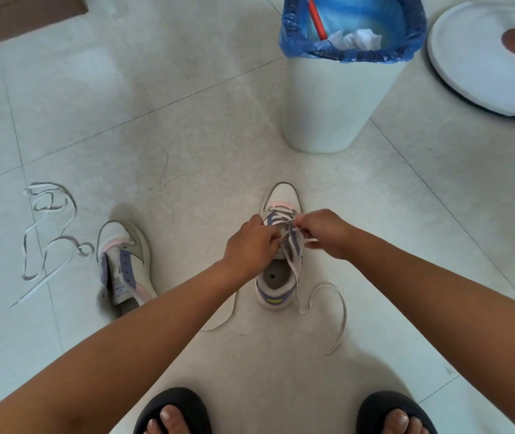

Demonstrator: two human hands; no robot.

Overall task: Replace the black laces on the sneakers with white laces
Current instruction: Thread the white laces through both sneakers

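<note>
A white sneaker (283,195) with purple trim stands on the floor, toe pointing away from me. A white lace (339,311) is threaded through its front eyelets, and its loose ends trail on the tiles beside the heel. My left hand (250,242) pinches the lace at the left eyelets. My right hand (322,230) pinches the lace at the right side of the tongue. A second sneaker (124,264) without a lace stands to the left. Another loose white lace (46,239) lies tangled on the floor further left.
A white bin (337,98) with a blue liner stands just beyond the laced sneaker. A round white base (475,64) sits at the top right. My feet in black slippers (171,411) are at the bottom edge. A brown mat (15,17) lies top left.
</note>
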